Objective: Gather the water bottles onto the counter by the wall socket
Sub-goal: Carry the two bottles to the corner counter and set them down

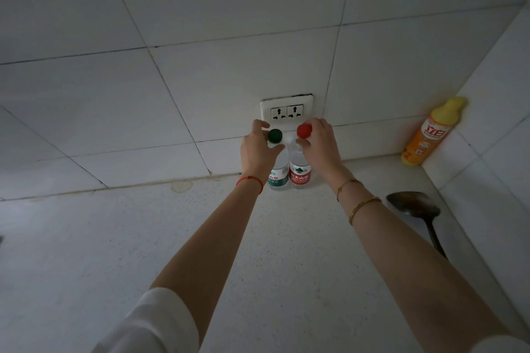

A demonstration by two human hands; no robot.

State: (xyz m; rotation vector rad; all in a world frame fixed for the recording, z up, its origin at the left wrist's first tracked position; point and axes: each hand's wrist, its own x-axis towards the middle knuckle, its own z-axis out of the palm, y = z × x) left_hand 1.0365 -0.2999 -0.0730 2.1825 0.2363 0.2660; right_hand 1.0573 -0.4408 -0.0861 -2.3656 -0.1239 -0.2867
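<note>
Two clear water bottles stand upright side by side on the white counter (143, 238), against the tiled wall right under the double wall socket (286, 111). The green-capped bottle (278, 176) with a green label is on the left; my left hand (258, 149) grips it just below the cap. Touching it on the right stands the red-capped bottle (300, 173) with a red label, and my right hand (318, 143) holds its neck under the cap. Both bottle bases rest on the counter.
An orange dish-soap bottle (430, 135) with a yellow cap stands in the corner at the right. A dark metal ladle (415, 206) lies on the counter along the right wall, close to my right forearm. Tiled walls close off the back and right.
</note>
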